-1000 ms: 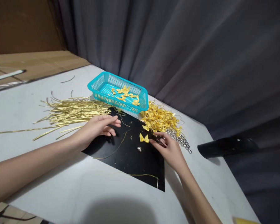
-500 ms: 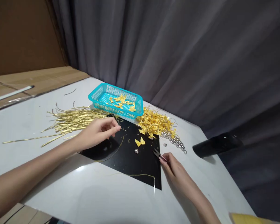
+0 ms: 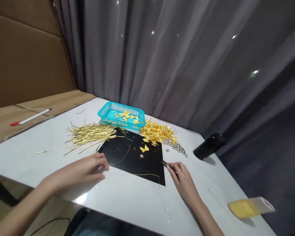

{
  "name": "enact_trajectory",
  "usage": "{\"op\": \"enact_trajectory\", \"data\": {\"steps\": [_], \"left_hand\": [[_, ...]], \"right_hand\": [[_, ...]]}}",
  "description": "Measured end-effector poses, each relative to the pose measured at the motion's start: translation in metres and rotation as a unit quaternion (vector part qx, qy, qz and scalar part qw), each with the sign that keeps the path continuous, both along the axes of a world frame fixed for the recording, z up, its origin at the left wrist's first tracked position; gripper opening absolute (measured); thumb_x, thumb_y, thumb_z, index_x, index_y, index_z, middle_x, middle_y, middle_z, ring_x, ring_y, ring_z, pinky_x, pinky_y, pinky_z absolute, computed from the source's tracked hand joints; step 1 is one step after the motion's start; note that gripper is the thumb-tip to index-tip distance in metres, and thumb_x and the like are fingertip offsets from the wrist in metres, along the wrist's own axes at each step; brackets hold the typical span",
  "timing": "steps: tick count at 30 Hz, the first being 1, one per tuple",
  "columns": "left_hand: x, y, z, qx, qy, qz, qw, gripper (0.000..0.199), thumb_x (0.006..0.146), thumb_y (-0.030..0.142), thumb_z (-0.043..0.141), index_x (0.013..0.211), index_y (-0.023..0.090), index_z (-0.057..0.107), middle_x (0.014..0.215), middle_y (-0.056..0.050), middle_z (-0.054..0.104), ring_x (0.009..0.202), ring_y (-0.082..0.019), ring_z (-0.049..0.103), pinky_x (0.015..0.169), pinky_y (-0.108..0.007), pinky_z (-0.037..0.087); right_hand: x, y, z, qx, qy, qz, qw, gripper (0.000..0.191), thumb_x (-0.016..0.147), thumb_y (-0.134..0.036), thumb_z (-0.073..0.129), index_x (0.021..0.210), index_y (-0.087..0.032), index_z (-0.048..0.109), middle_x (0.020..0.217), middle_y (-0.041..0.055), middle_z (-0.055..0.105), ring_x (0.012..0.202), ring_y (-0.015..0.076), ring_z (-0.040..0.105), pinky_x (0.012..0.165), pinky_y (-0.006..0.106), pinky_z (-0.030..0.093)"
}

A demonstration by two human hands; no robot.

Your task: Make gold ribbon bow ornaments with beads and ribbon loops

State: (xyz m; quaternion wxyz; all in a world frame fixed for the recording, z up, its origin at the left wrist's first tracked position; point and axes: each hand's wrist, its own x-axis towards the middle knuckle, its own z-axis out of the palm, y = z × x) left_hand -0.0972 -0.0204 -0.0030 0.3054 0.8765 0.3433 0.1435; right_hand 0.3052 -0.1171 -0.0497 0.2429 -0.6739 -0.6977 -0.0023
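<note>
My left hand (image 3: 88,169) rests at the near left corner of the black mat (image 3: 135,160), fingers loosely curled around nothing. My right hand (image 3: 183,178) pinches small black-handled thread snips (image 3: 165,164) at the mat's right edge. A small yellow ribbon bow (image 3: 144,148) and a silver bead (image 3: 141,156) lie on the mat, with a thin gold wire (image 3: 123,160) curving across it. Beyond the mat lie a heap of yellow bows (image 3: 157,132) and a bundle of gold strips (image 3: 90,134).
A turquoise plastic basket (image 3: 121,115) holds yellow bows at the back of the white table (image 3: 51,154). A row of silver beads (image 3: 174,147), a black cylinder (image 3: 208,146) and a yellow-and-white tube (image 3: 250,207) lie to the right. Grey curtains hang behind.
The view has tilted up, so everything on the table looks smaller and lower. My left hand has drawn back toward the near edge of the mat, and the snips stay in my right hand.
</note>
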Motion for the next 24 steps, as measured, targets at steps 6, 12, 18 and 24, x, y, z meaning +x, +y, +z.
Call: {"op": "enact_trajectory", "data": {"steps": [6,12,18,24], "left_hand": [[0.008,-0.014,-0.009,0.022,-0.023,0.0,0.999,0.021,0.092,0.03,0.046,0.085,0.018,0.062,0.09,-0.006,0.061,0.085,-0.021,0.056,0.074,-0.029,0.041],[0.019,-0.011,0.001,0.044,-0.073,-0.01,0.996,0.026,0.093,0.034,0.043,0.08,0.018,0.058,0.085,-0.006,0.058,0.079,-0.021,0.052,0.072,-0.031,0.04],[0.063,0.006,0.051,0.023,-0.154,-0.069,0.985,0.027,0.092,0.042,0.047,0.087,0.018,0.058,0.084,-0.003,0.055,0.078,-0.019,0.05,0.074,-0.03,0.039],[0.107,0.036,0.062,-0.113,-0.203,-0.164,0.959,0.038,0.086,0.056,0.053,0.087,0.018,0.055,0.081,0.0,0.055,0.077,-0.016,0.051,0.074,-0.028,0.042]], "right_hand": [[-0.006,-0.002,0.0,0.047,-0.024,-0.001,0.999,0.03,0.097,-0.043,0.041,0.099,-0.021,0.062,0.092,0.0086,0.062,0.086,0.0254,0.061,0.077,0.041,0.049],[-0.016,-0.009,0.013,0.129,-0.039,0.002,0.991,0.026,0.097,-0.036,0.042,0.1,-0.019,0.061,0.091,0.0095,0.065,0.084,0.0257,0.064,0.073,0.039,0.051],[-0.059,0.006,0.074,0.238,-0.106,0.143,0.955,0.03,0.097,-0.016,0.039,0.113,-0.022,0.064,0.1,0.0101,0.065,0.088,0.0219,0.062,0.078,0.036,0.05],[-0.094,0.043,0.126,0.25,-0.197,0.327,0.89,0.035,0.094,-0.013,0.05,0.113,-0.038,0.065,0.109,0.0033,0.067,0.093,0.017,0.06,0.079,0.032,0.049]]}}
